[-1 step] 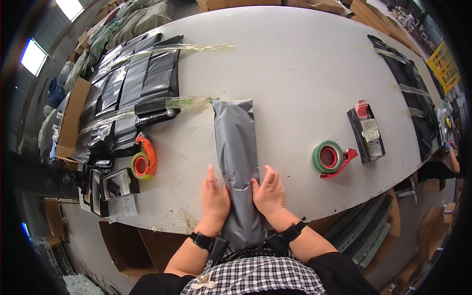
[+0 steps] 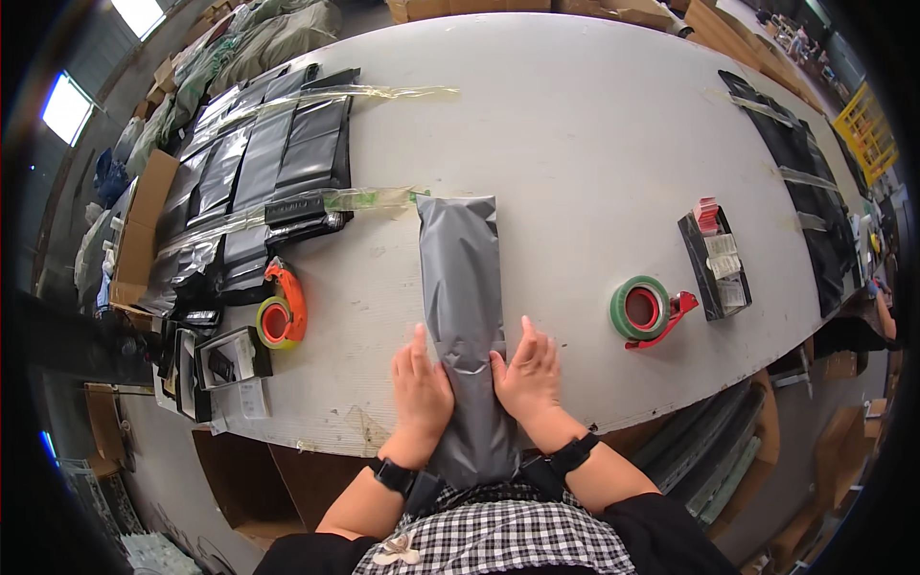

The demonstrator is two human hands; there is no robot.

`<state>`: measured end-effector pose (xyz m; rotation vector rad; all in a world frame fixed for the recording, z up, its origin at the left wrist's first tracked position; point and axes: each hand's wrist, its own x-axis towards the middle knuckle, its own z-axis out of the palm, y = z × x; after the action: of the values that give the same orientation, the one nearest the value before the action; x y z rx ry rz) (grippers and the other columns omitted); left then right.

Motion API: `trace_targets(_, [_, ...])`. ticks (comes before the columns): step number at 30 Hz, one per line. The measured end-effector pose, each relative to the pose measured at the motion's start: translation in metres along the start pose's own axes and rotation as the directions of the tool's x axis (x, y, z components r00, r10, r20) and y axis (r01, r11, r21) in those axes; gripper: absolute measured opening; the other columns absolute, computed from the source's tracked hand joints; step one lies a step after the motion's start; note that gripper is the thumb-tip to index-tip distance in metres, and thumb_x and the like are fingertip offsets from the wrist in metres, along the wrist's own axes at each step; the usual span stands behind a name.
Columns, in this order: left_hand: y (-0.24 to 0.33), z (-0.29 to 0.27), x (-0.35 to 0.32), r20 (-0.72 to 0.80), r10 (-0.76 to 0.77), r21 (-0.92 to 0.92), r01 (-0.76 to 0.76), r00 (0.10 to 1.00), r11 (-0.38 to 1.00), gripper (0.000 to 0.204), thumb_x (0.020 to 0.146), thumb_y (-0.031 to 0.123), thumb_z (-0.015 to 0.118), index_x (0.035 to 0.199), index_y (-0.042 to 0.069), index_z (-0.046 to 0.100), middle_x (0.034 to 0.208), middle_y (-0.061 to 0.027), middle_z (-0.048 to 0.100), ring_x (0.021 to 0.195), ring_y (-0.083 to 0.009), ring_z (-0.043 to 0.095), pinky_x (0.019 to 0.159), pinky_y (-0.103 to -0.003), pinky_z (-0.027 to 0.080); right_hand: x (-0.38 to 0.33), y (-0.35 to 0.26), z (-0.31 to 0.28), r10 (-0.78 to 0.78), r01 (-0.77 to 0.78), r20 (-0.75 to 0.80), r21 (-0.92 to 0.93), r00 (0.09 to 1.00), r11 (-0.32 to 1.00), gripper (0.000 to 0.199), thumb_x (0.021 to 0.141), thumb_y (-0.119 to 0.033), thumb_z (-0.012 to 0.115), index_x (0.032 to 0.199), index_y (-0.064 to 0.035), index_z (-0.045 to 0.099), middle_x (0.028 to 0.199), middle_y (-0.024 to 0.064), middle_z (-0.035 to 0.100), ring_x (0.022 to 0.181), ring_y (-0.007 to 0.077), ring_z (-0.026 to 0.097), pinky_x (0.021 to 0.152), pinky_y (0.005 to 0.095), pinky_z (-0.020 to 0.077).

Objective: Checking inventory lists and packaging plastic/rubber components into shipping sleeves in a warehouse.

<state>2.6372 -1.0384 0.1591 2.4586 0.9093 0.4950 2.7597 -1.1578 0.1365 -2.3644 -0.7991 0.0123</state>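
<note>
Centrally, both hands, left hand [image 2: 420, 391] and right hand [image 2: 526, 377], spread flat beside long grey mailer bag [image 2: 463, 287].

No visible change between pictures

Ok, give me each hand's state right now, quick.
Left hand: open, fingers flat, pressing the left edge of the grey poly mailer bag.
Right hand: open, fingers flat, pressing the bag's right edge.

Mailer bag [image 2: 464, 287] between tape dispensers [image 2: 281, 311]
</note>
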Motion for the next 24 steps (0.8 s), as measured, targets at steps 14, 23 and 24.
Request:
trace_targets(14, [-0.035, -0.046, -0.020, -0.038, -0.037, -0.359, 0.021, 0.999, 0.933, 0.052, 0.091, 0.021, 0.067, 0.136, 0.002, 0.050, 0.135, -0.0226, 0.050, 0.127, -0.0386, 0.047, 0.108, -0.044, 0.038, -0.020, 0.011, -0.026, -0.342, 0.212, 0.273, 0.412, 0.899, 0.886, 0.070, 0.098, -0.023, 0.047, 0.154, 0.0072, 0.017, 0.160, 0.0261, 0.021, 0.149, 0.0413, 0.018, 0.121, 0.0486, 0.0141])
trace_targets(23, [-0.271, -0.192, -0.099, -0.541, -0.271, 0.198, 0.434, 0.796, 0.879, 0.024, 0.067, 0.009, 0.082, 0.089, 0.005, 0.071, 0.094, -0.0120, 0.063, 0.090, -0.0337, 0.059, 0.081, -0.043, 0.047, -0.011, 0.005, -0.050, -0.244, 0.139, 0.204, 0.423, 0.948, 0.895, 0.054, 0.103, -0.027, 0.045, 0.143, 0.0092, 0.038, 0.141, 0.0232, 0.047, 0.133, 0.0352, 0.044, 0.113, 0.0444, 0.0308])
trace_targets(24, [-0.282, -0.197, -0.102, -0.428, -0.369, 0.036, 0.424, 0.825, 0.905, 0.024, 0.064, 0.008, 0.085, 0.085, 0.003, 0.073, 0.094, -0.0118, 0.063, 0.083, -0.0299, 0.063, 0.076, -0.039, 0.051, -0.010, 0.001, -0.049, -0.249, 0.144, 0.207, 0.422, 0.946, 0.895, 0.054, 0.103, -0.027, 0.045, 0.143, 0.0092, 0.038, 0.141, 0.0232, 0.047, 0.133, 0.0352, 0.044, 0.113, 0.0444, 0.0308])
